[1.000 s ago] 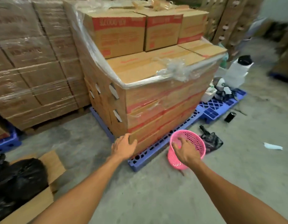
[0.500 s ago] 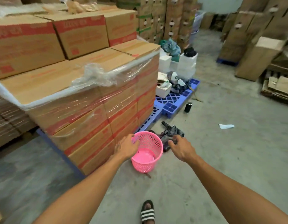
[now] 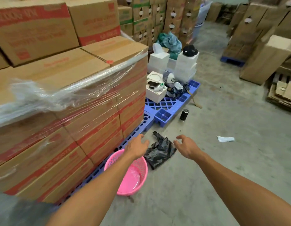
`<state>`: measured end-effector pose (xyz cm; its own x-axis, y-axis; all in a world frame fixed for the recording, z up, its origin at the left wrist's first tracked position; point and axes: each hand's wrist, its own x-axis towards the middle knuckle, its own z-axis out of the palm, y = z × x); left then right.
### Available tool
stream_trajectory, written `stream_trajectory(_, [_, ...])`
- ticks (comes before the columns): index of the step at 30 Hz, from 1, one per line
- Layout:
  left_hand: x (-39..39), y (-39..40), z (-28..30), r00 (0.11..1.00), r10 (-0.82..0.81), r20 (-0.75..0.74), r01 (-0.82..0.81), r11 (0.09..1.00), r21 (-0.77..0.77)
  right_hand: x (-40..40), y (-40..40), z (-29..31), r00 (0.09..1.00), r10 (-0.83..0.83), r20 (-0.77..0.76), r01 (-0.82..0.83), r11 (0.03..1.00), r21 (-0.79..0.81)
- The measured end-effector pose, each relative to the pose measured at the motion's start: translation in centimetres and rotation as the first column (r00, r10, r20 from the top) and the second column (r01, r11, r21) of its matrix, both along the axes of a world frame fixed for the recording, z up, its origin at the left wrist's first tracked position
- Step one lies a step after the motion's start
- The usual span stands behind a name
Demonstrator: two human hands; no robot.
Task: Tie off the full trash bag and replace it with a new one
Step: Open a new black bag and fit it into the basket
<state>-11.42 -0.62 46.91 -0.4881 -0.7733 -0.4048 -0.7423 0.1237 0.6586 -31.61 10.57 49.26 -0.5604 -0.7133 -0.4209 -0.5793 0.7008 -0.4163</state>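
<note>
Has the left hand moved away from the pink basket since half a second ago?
Yes. The left hand has left the rim of the pink basket and now reaches, open, toward the black bag on the floor beyond the basket.

**Plastic, cardboard and concrete underfoot**

The crumpled black bag [image 3: 159,151] looked like thin plastic film, wrinkled and faintly glossy. Beside it, the pink basket [image 3: 135,180] showed shiny moulded plastic with a lattice wall. The stacked boxes [image 3: 86,111] were matt brown cardboard with red print, bound in clear, glossy stretch wrap [image 3: 48,97] that bunched and caught the light. The blue pallet [image 3: 164,110] was hard plastic grid. The floor [image 3: 223,160] was dull, rough grey concrete, and the can [image 3: 184,114] had a dark sheen.
</note>
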Motion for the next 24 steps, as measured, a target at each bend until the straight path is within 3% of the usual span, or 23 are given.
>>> stream_trajectory(4, [-4.4,-3.2,-1.8,0.999,0.023,0.036,-0.024,0.999,0.044,-5.2,-4.7,-2.3,0.999,0.046,0.019,-0.047,0.997,0.055])
stream_trajectory(14, [-16.8,-10.8,-13.1,0.955,0.243,0.173,-0.27,0.95,0.158,-19.0,-19.9,-15.5,0.904,0.416,0.094,-0.426,0.87,0.246])
stream_trajectory(19, [-21.5,-14.5,-25.1,0.916,0.286,0.282,-0.351,0.911,0.215,-25.0,-26.2,-27.5,0.833,0.543,0.102,-0.546,0.782,0.299])
stream_trajectory(24, [-25.6,-18.0,-41.9,0.898,0.247,0.365,-0.333,0.923,0.194,-29.4,-30.1,-42.7,0.73,0.683,0.018,-0.64,0.674,0.37])
